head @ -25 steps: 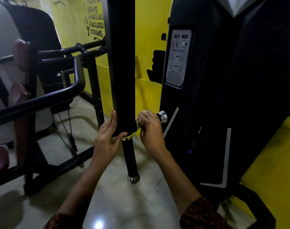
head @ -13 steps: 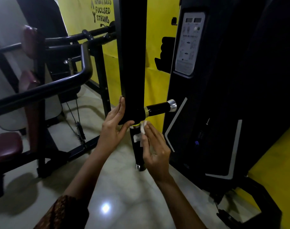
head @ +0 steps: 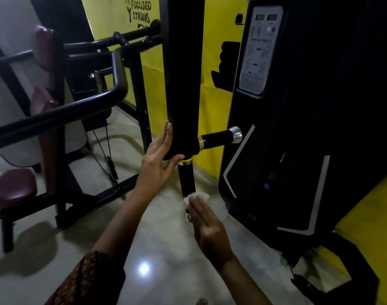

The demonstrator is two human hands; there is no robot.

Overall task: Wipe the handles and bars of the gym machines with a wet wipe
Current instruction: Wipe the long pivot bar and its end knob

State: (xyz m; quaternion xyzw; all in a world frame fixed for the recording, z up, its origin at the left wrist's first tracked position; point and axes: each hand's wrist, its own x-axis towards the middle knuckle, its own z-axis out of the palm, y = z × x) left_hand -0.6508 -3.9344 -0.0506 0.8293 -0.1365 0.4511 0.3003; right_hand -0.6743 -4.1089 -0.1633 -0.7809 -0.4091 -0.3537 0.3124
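Against the black handle's point(head: 187, 179) lower end, right fingers point(head: 197, 209) hold a crumpled white wipe point(head: 198, 196); left fingers point(head: 163, 140) lie straight.

Tall black upright pad point(head: 183, 84): matt, smooth covering. Short black horizontal handle point(head: 216, 139): matt grip, polished metal end cap. White crumpled wet wipe point(head: 198, 197): soft, fibrous. Maroon seat cushion point(head: 11, 188): smooth, slight sheen. Pale floor point(head: 144, 238): glossy, reflective.
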